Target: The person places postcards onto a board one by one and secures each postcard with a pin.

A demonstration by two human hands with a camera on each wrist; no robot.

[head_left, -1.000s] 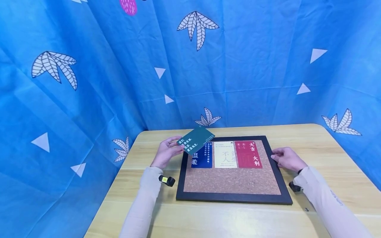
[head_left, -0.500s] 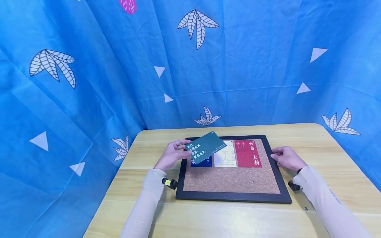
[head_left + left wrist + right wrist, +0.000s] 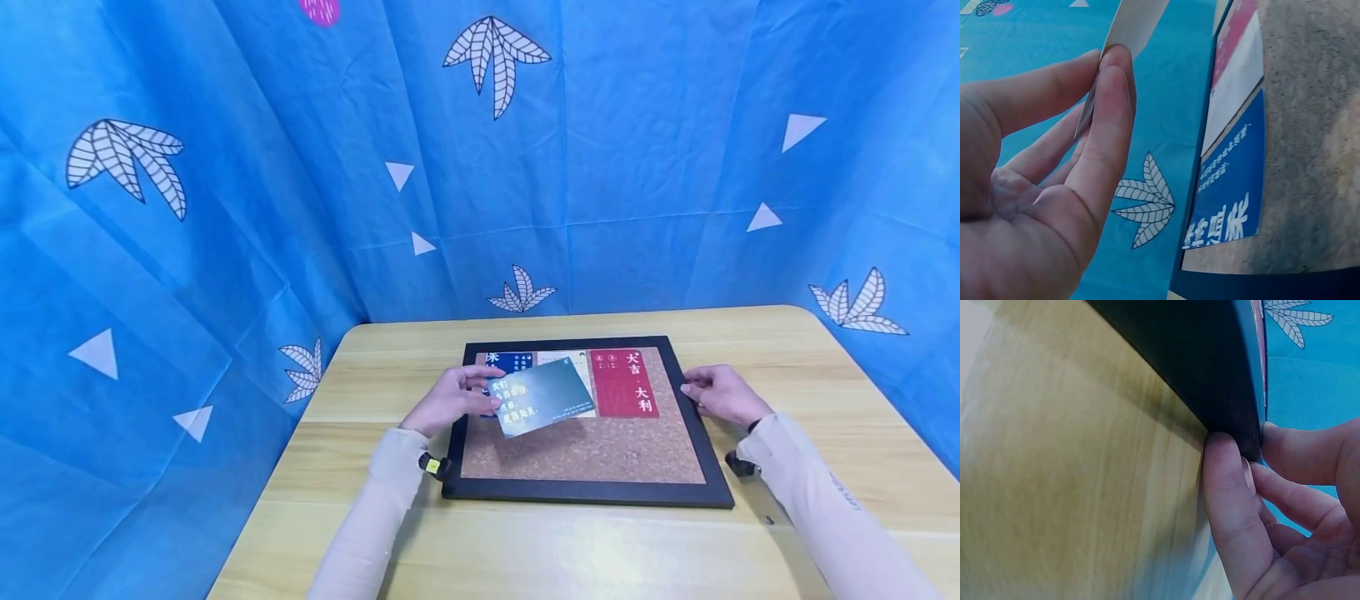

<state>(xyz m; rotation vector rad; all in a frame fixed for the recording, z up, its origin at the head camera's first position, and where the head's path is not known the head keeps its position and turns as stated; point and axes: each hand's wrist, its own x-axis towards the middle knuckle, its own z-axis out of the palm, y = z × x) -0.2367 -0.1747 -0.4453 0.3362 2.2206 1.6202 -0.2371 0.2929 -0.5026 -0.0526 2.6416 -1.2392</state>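
Observation:
My left hand (image 3: 450, 402) pinches a green card (image 3: 543, 398) with white writing by its left end, tilted above the framed cork board (image 3: 585, 454). In the left wrist view the card (image 3: 1138, 28) is nearly edge-on between thumb and fingers. Behind it on the cork, a blue card (image 3: 517, 362) and a cream card (image 3: 582, 365) are partly hidden. A red card (image 3: 624, 383) stands to their right, fully in sight. On the board's right side, my right hand (image 3: 723, 394) pinches the black frame (image 3: 1197, 362), with the thumb on one face and fingers on the other.
The board lies on a light wooden table (image 3: 585, 554). A small dark object (image 3: 769, 520) sits on the table near my right forearm. A blue patterned cloth (image 3: 637, 167) hangs behind and to the sides.
My left hand has carried the green card right and toward me, from the board's top left corner to over the cork. The right hand keeps its place on the frame.

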